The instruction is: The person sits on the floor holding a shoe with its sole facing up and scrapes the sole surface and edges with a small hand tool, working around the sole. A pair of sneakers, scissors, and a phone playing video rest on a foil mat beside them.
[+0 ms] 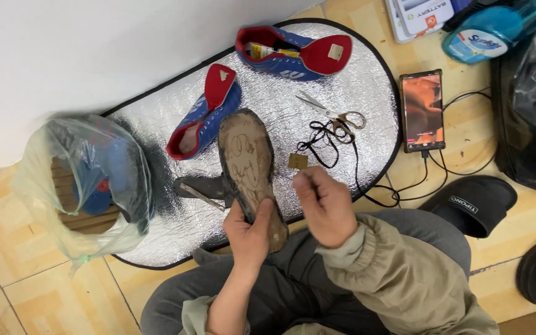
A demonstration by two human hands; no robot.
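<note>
1. A worn, dirty sole (247, 164) is held upright at its lower end by the left hand (249, 232), whose fingers are clamped around its heel; its scuffed, glue-stained face is turned up toward the camera, above the lap and the near edge of a silver mat (342, 87).
2. The right hand (325, 208) is raised just beside the sole, fingers curled together in a loose fist; whether something small is pinched in them cannot be told.
3. The sole appears to be under inspection or preparation for refitting; a careful, steady approach of the right hand to its surface would seem to be called for.
4. Just behind the sole, a blue and red shoe (205, 115) lies on the mat, with a second shoe (290, 53) farther back.
5. Scissors (330, 111) and a tangle of black cord (324, 136) lie to the right of the sole.
6. A phone (422, 110) with a lit screen is laid on the floor beyond the mat's right edge.
7. A plastic bag (85, 180) stands at the left.
</note>
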